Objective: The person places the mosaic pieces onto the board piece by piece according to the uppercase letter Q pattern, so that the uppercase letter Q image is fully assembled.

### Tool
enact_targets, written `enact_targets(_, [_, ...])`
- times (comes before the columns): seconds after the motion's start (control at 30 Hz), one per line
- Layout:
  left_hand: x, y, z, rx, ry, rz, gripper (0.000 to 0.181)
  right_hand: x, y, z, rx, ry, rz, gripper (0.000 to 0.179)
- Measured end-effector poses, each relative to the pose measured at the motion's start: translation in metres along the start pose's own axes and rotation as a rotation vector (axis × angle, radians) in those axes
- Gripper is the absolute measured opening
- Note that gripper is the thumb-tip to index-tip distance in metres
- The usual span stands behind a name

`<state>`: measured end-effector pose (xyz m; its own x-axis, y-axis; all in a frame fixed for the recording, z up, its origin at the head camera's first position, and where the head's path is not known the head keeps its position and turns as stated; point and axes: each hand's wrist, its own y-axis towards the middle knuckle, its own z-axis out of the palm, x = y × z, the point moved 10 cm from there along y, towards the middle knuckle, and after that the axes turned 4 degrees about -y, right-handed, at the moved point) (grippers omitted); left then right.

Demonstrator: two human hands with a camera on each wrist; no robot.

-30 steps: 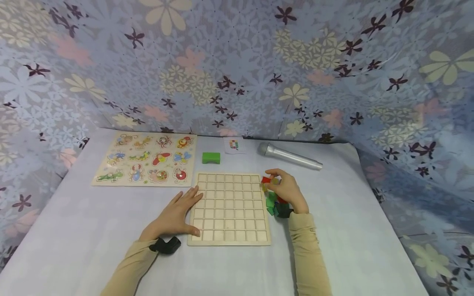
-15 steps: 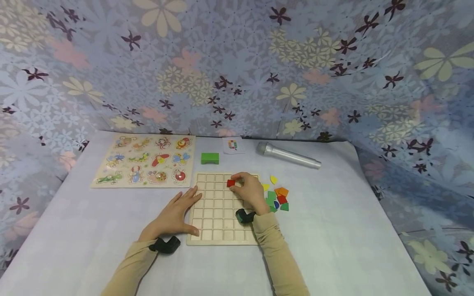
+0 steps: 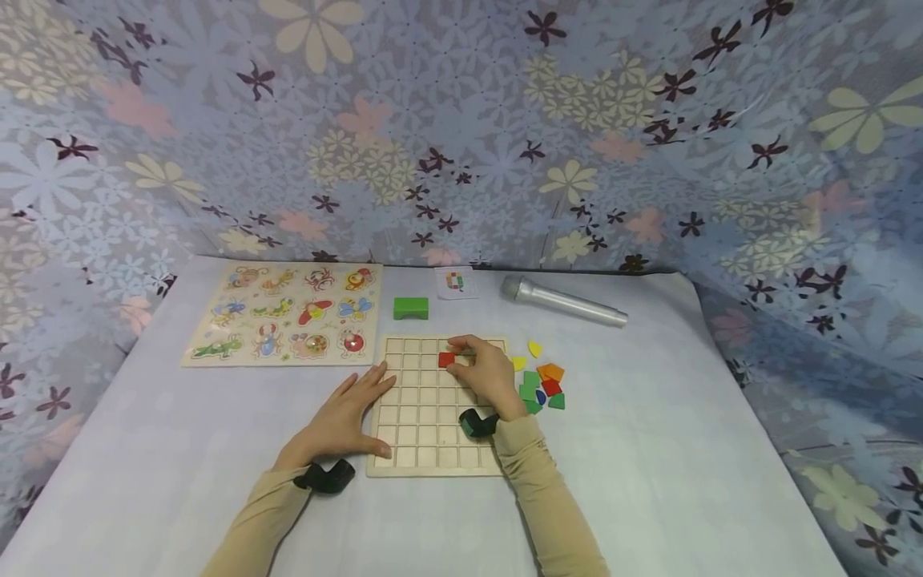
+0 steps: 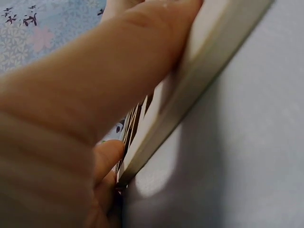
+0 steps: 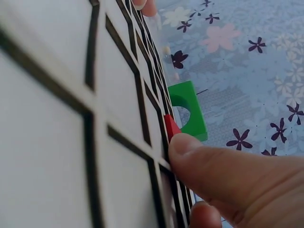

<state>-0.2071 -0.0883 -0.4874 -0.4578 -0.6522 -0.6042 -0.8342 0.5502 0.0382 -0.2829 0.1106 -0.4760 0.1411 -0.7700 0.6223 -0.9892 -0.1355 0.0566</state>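
Observation:
A wooden grid board [image 3: 407, 415] lies flat before me, its squares marked off by raised strips. My right hand [image 3: 485, 375] pinches a red square tile [image 3: 446, 360] between thumb and forefinger over the board's upper rows. In the right wrist view the thumb presses at the red tile [image 5: 171, 127], low against the grid; whether it sits fully in a square cannot be told. With spread fingers, my left hand [image 3: 342, 421] rests on the board's left edge. The left wrist view has that hand's thumb along the board's side [image 4: 156, 118].
Right of the board lie several loose tiles, among them a red tile [image 3: 551, 387] and an orange one [image 3: 553, 372]. Behind stand a green block [image 3: 411, 308], a pattern card [image 3: 457, 283] and a silver microphone [image 3: 566, 301]. An insect puzzle [image 3: 281, 312] lies at the back left.
From the loose tiles, my right hand has moved left over the board with the red tile, which then shifts slightly lower. My left hand keeps its place on the edge.

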Motion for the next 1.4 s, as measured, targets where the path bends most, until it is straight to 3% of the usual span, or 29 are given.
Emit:
enact_targets(0.23, [0.002, 0.001, 0.001, 0.009, 0.014, 0.001, 0.115, 0.002, -0.002, -0.001, -0.003, 0.029, -0.02, 0.033])
enact_targets(0.43, [0.002, 0.0, 0.001, 0.006, -0.005, 0.004, 0.115, -0.018, -0.005, -0.023, -0.034, 0.254, 0.04, 0.033])
enact_targets(0.57, [0.003, -0.002, 0.003, 0.019, -0.007, -0.017, 0.116, -0.055, -0.012, -0.056, -0.092, 0.387, 0.126, 0.036])
enact_targets(0.7, [0.002, -0.002, 0.003, 0.015, -0.011, -0.021, 0.115, -0.108, -0.034, -0.086, -0.147, 0.483, 0.306, 0.039])
enact_targets(0.8, [0.002, -0.001, 0.002, 0.006, -0.013, -0.016, 0.114, -0.142, -0.054, -0.094, -0.13, 0.498, 0.431, 0.042])
enact_targets(0.9, [0.002, 0.001, 0.002, 0.002, -0.008, -0.007, 0.114, -0.158, -0.065, -0.093, -0.079, 0.493, 0.481, 0.046])
enact_targets(1.2, [0.002, -0.002, -0.001, -0.001, -0.001, 0.002, 0.113, -0.151, -0.063, -0.085, -0.033, 0.439, 0.44, 0.059])
enact_targets(1.4, [0.004, 0.001, 0.002, 0.018, -0.01, -0.019, 0.113, -0.147, -0.059, -0.092, -0.038, 0.362, 0.448, 0.054])
